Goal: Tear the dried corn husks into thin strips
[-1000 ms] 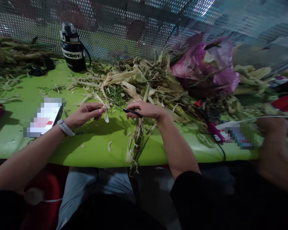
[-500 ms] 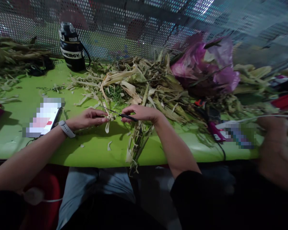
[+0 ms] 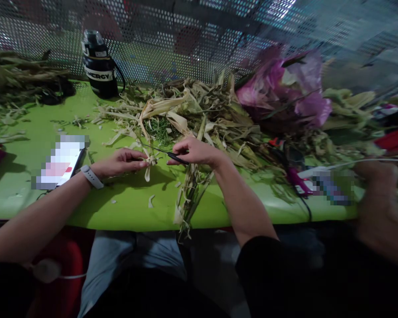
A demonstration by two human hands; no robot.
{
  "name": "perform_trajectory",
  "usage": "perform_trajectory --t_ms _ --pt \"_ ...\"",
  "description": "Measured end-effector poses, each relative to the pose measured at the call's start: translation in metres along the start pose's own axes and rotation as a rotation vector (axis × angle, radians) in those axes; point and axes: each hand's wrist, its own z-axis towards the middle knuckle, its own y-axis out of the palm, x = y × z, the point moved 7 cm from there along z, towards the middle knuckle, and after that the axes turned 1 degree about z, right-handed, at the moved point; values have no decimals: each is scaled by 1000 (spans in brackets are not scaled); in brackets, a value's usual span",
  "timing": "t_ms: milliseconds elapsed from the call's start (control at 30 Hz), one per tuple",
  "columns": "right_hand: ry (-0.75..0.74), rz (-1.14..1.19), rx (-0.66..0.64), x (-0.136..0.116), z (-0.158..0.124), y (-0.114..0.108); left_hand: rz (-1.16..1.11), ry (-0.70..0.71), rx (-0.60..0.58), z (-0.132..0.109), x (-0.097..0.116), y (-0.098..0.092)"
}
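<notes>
- Husk strip (image 3: pixel 148 164), pale and dry, sits just left of frame centre, over the green table (image 3: pixel 126 207). The thumb and fingertips of the left hand (image 3: pixel 119 161) pinch its upper end, and its tail hangs free.
- It looks light, thin and limp, and would likely tear along its grain. The surest hold is probably the thicker end at the fingertips, not the dangling tail.
- The right hand (image 3: pixel 199 152) is closed around a thin black-handled tool (image 3: pixel 177 157), its slim point reaching toward the strip. Whether it is a knife or a pick I cannot tell through the blur.
- A loose pile of husks (image 3: pixel 202 110) spreads behind both hands at centre.
- The black bottle (image 3: pixel 99 66) in the upper left carries white letters reading "ENERGY".
- The phone (image 3: pixel 61 161) at left shows nothing readable.
</notes>
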Motion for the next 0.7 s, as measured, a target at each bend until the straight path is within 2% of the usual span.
perform_trajectory --t_ms 133,200,267,333,500,600,700 --pt "-15 118 219 7 4 -13 -116 98 84 4 -1 -6" --pt "-24 211 327 9 4 -18 -183 190 209 4 -2 -17" --pt "-35 281 364 8 3 -18 -238 250 366 3 -5 -30" --pt "-30 323 336 3 3 -14 -258 297 519 1 -9 -43" --pt "58 331 153 -3 5 8 -269 461 856 -9 -10 -71" --pt "106 332 74 0 9 19 -244 463 931 -12 -11 -76" --pt "110 324 37 2 12 27 -220 481 918 -12 -8 -71"
